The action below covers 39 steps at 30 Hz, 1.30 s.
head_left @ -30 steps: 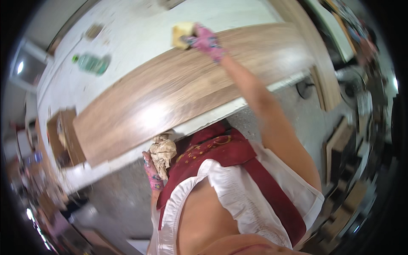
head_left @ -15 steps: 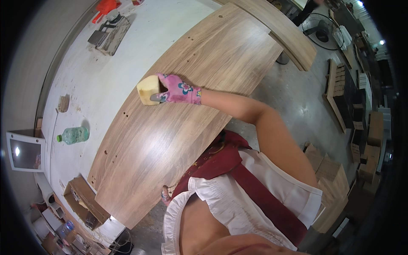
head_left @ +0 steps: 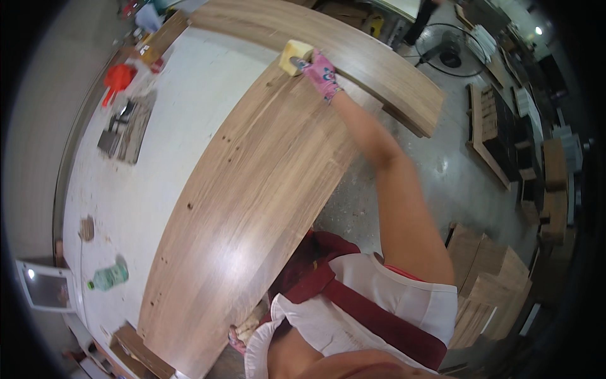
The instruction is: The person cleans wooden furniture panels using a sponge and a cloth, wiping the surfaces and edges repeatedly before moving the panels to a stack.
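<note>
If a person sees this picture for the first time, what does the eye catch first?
First, the long wooden panel lying across the white worktable, running from lower left to the top. Near its far end, the right hand in a pink patterned glove presses a yellow sponge block on the wood. At the table's left edge lies a green bottle.

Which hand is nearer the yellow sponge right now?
Right. The right hand, in a pink glove, grips the yellow sponge on the far end of the wood panel. The left hand is not visible.
</note>
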Each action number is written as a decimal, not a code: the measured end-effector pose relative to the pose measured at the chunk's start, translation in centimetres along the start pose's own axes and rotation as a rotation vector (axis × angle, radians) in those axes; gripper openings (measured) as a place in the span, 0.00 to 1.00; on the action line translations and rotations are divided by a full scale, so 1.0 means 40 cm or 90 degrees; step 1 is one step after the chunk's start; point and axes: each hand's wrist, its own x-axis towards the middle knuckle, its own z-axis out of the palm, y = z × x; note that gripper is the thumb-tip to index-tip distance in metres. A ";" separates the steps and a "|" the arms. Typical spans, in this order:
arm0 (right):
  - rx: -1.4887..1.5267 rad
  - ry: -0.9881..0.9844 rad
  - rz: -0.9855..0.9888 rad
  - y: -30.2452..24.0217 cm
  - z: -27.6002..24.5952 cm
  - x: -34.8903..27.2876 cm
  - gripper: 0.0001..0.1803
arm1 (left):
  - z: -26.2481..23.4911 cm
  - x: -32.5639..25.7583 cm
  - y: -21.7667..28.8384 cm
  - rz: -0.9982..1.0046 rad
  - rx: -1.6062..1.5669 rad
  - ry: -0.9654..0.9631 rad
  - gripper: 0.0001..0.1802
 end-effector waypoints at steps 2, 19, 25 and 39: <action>0.011 -0.105 0.020 -0.078 -0.047 -0.008 0.34 | 0.040 0.000 -0.004 -0.001 0.011 0.009 0.23; 0.613 -0.074 0.143 0.238 -0.366 -0.192 0.20 | 0.114 -0.019 -0.070 0.023 0.021 -0.101 0.21; 0.388 -0.160 0.321 0.439 -0.475 -0.268 0.17 | 0.111 -0.039 -0.109 0.022 0.001 -0.131 0.20; 0.429 -0.089 0.266 0.820 -0.686 -0.190 0.15 | 0.235 -0.150 -0.175 0.030 -0.022 -0.056 0.18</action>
